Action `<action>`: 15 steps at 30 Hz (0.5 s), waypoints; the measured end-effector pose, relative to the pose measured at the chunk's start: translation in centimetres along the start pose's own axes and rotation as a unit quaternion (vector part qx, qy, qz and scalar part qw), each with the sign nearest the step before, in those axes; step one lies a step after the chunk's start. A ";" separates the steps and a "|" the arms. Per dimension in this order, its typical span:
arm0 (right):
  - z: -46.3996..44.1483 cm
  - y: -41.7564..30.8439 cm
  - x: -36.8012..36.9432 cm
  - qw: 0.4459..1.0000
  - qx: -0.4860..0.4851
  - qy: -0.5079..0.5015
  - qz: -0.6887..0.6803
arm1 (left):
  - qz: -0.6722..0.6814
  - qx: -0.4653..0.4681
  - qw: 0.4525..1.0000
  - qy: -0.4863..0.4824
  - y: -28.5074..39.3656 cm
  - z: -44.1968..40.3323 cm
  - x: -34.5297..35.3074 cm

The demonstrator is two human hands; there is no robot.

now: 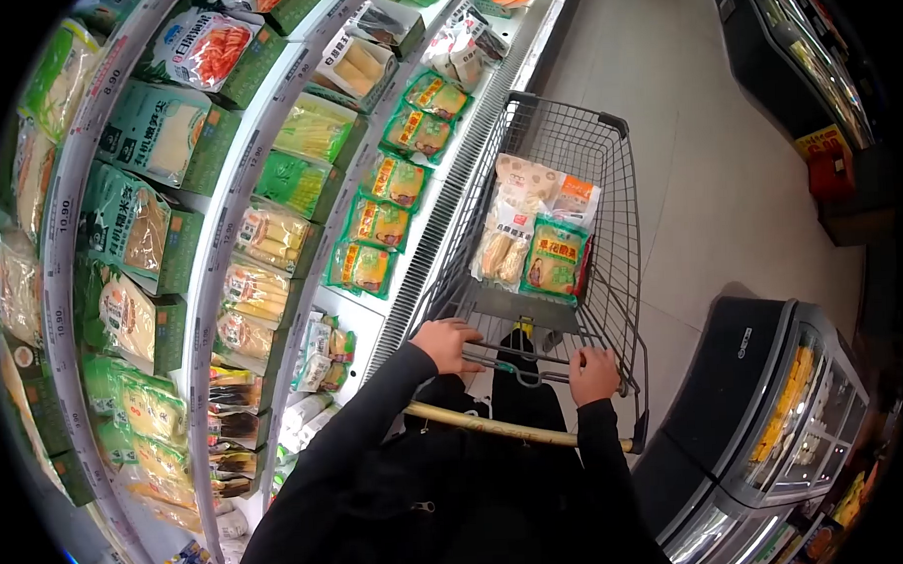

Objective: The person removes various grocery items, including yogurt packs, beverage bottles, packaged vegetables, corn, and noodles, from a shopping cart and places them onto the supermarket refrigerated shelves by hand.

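Tiered shelves [228, 230] of packaged food curve along our ten o'clock, pale floor [693, 219] stretches toward one, and a dark display case [689, 398] stands at three. Our wire cart [615, 123] is at twelve o'clock. Several packs are already inside: a green pack [554, 260] lies beside a pale pack [500, 252], with an orange-labelled pack [576, 192] at the green one's one o'clock. Our left hand [447, 345] and right hand [593, 375] curl their fingers over the cart's crossbar [544, 356], beyond the yellow handle [506, 422]; neither touches a pack. Similar green packs [380, 223] sit shelved at eleven o'clock; whether anything is left to add, we cannot tell.
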State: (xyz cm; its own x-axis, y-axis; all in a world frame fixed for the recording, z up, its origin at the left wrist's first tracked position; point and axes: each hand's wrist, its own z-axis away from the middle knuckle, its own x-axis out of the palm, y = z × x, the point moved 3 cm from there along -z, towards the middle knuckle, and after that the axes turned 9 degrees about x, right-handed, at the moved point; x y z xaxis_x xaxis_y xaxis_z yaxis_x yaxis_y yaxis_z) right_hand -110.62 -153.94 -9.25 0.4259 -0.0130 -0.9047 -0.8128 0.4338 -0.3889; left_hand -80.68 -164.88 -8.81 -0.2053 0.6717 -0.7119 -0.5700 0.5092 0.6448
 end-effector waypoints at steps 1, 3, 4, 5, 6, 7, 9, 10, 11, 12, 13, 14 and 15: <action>-0.5 -0.1 -0.3 1.000 -0.014 -0.002 -0.002 | -0.008 0.010 1.000 0.011 0.3 -0.4 -0.5; -1.8 -0.1 -0.8 1.000 -0.006 -0.004 0.000 | -0.023 0.022 0.999 0.019 0.3 -1.5 -1.2; -3.0 0.1 -0.8 1.000 0.000 -0.020 -0.007 | -0.057 0.059 0.995 0.057 0.4 -2.3 -1.6; -3.5 0.2 -0.8 0.999 0.002 -0.039 -0.008 | -0.085 0.095 0.987 0.099 0.4 -2.6 -1.6; -4.1 0.1 -1.0 0.999 -0.008 -0.032 0.003 | -0.098 0.120 0.980 0.125 0.6 -3.1 -2.2; -4.9 0.1 -1.2 0.999 -0.005 -0.032 -0.002 | -0.101 0.121 0.980 0.120 0.5 -3.8 -2.5; -6.2 0.3 -1.3 0.995 0.018 -0.101 0.012 | -0.107 0.123 0.978 0.130 0.3 -4.7 -2.8; -6.7 0.3 -1.5 0.994 0.019 -0.104 0.009 | -0.108 0.121 0.979 0.126 0.3 -5.1 -3.0; -7.3 0.2 -1.8 0.994 0.002 -0.106 0.019 | -0.102 0.124 0.978 0.131 0.1 -5.6 -3.1; -8.1 0.2 -1.9 0.994 -0.017 -0.106 0.030 | -0.097 0.127 0.977 0.138 0.0 -6.2 -3.4; -8.8 0.2 -2.0 0.994 -0.018 -0.108 0.028 | -0.098 0.125 0.978 0.137 -0.1 -6.7 -3.6; -9.5 0.2 -2.0 0.993 -0.037 -0.108 0.033 | -0.101 0.124 0.977 0.138 -0.2 -7.1 -3.8; -10.0 0.1 -2.0 0.992 -0.055 -0.110 0.038 | -0.103 0.123 0.977 0.139 -0.4 -7.4 -4.0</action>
State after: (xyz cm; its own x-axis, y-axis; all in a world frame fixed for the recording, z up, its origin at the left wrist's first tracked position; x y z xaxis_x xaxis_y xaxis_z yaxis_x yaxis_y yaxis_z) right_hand -115.56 -162.90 -9.20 0.4277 0.2174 -0.8774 -0.8794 0.3247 -0.3482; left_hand -85.53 -171.74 -8.29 -0.3341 0.3871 -0.8594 -0.4213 0.7543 0.5035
